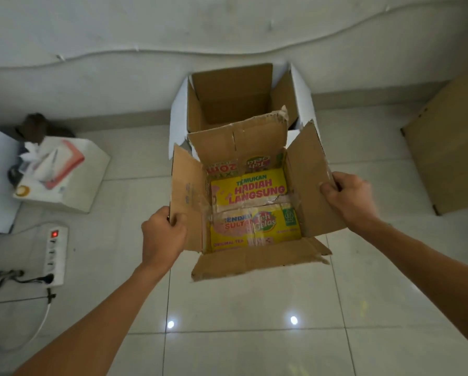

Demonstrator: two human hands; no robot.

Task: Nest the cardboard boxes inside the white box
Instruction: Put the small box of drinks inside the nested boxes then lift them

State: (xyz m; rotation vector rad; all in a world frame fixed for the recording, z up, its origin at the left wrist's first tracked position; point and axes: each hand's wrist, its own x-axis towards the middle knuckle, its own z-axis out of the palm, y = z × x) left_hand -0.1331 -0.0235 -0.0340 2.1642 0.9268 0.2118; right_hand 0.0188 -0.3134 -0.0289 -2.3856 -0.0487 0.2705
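The white box [179, 115] stands open on the floor against the wall, brown inside, its flaps up. In front of it I hold a worn brown cardboard box [311, 180] above the floor, all its flaps spread open. A flattened yellow printed carton [251, 210] lies in its bottom. My left hand [163, 234] grips the box's left flap at its near corner. My right hand [346, 195] grips the right flap at its outer edge. The held box overlaps the white box's front wall in this view.
A small white box [72, 191] with papers and packets on it sits at the left. A white power strip [56, 256] with a red switch and cables lies on the tiles nearby. A wooden panel [449, 147] leans at the right.
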